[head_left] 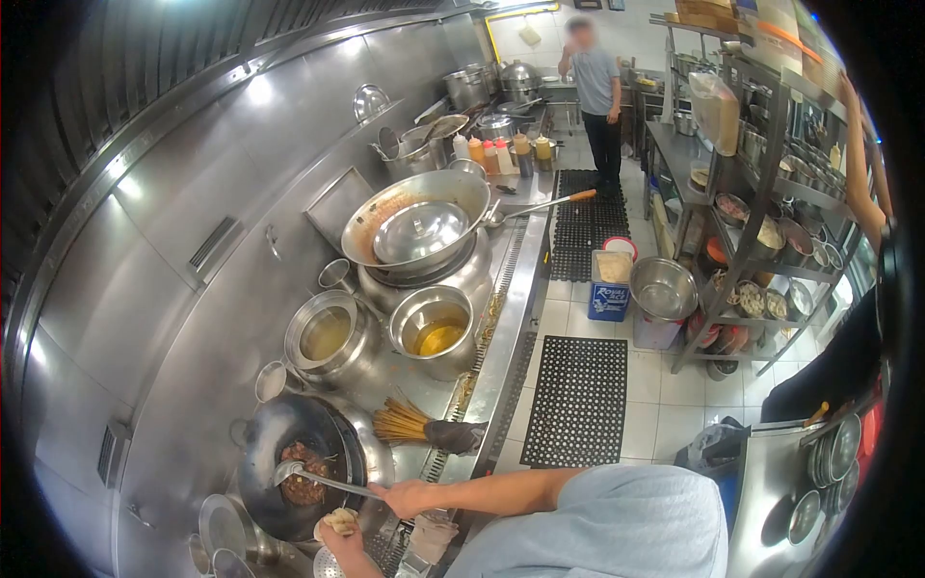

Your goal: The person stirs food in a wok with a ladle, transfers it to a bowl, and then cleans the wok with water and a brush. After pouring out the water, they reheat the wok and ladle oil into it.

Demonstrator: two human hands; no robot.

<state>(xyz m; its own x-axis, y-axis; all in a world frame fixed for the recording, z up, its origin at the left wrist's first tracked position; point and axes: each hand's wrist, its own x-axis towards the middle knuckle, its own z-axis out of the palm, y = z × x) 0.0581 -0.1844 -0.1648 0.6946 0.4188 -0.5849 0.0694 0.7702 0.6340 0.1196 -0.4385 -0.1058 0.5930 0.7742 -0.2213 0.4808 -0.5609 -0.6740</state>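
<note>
My right hand (pixel 409 498) is closed round the handle of a metal ladle (pixel 337 483). The ladle's bowl rests in a dark wok (pixel 265 438), against brown pieces of food (pixel 304 482) in it. My left hand (pixel 349 541) grips a pale folded cloth (pixel 339 522) at the wok's near edge. The wok's grip under that cloth is hidden. Beside my right wrist lies another crumpled cloth (pixel 431 538). A bamboo wok brush (pixel 405 421) with a dark wrapped end lies just beyond the wok.
A pot of yellow liquid (pixel 467 323), a second pot (pixel 297 323) and a large wok (pixel 361 217) stand along the range. A ladle with an orange handle (pixel 559 201) juts over the edge. Another person (pixel 597 87) stands in the aisle. Shelves (pixel 805 183) line the right side.
</note>
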